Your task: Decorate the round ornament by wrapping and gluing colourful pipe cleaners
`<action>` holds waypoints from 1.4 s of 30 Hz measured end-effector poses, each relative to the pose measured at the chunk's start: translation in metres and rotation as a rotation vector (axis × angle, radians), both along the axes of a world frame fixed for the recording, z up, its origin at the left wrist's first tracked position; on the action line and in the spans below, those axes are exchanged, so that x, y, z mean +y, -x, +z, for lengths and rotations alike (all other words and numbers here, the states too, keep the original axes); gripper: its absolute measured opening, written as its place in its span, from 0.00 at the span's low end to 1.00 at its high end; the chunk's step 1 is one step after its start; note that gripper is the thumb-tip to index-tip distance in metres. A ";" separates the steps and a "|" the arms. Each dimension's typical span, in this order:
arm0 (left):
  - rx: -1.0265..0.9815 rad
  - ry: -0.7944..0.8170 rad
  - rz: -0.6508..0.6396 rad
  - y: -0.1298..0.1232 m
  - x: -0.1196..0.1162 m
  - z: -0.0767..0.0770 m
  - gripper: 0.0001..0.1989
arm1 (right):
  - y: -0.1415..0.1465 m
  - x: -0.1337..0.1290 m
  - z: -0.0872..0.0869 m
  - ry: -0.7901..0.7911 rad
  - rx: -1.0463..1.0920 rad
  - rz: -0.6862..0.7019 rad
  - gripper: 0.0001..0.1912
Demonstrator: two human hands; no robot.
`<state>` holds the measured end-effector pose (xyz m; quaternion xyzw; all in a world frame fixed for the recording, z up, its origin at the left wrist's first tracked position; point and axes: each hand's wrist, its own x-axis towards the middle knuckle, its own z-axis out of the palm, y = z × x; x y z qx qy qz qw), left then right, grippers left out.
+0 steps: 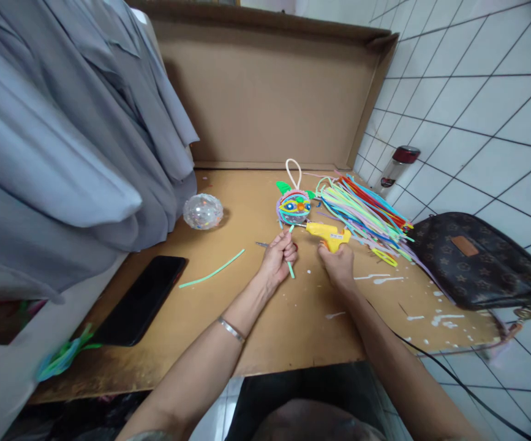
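My left hand (280, 254) is closed round a short light-green pipe cleaner (291, 270), whose ends show above and below the fist. In my right hand (337, 263) is a yellow hot glue gun (327, 233), its nozzle pointing left at the upper end of that piece. Just behind them stands a decorated ball (295, 209) with a colourful face, green leaf shapes and a white hanging loop. Scissors (261, 245) lie partly hidden beside my left hand. Another light-green pipe cleaner (212, 271) rests on the table to the left.
A clear faceted ball (203, 212) and a black phone (141, 300) are at left, near hanging grey cloth (86, 135). Colourful pipe cleaners (361, 208), a patterned bag (481, 260) and a bottle (396, 168) stand right. A cardboard panel (269, 92) backs the table; the gun's cord (453, 370) trails right.
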<state>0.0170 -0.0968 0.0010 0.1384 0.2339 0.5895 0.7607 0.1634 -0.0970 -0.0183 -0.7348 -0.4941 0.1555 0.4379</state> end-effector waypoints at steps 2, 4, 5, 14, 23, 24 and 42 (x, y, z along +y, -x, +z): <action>0.004 0.003 -0.002 0.000 0.000 0.000 0.15 | 0.002 -0.001 0.001 0.001 0.045 0.026 0.18; 0.008 -0.003 -0.015 0.001 0.000 0.000 0.15 | 0.005 -0.001 0.001 0.004 0.067 0.045 0.17; 0.009 -0.008 -0.023 0.001 0.000 0.000 0.15 | 0.005 0.000 0.002 0.011 0.066 0.038 0.17; 0.113 -0.031 0.050 0.001 0.001 0.000 0.15 | -0.064 -0.019 0.023 0.258 -0.308 -0.035 0.23; 0.385 -0.180 0.096 -0.003 -0.004 0.005 0.18 | -0.106 -0.049 0.047 0.417 -0.810 -0.050 0.23; 0.418 -0.197 0.105 -0.002 -0.003 0.008 0.19 | -0.102 -0.050 0.052 0.340 -0.842 -0.070 0.22; 0.771 -0.223 0.445 0.047 0.093 0.031 0.09 | -0.013 0.137 0.022 0.079 0.969 0.282 0.05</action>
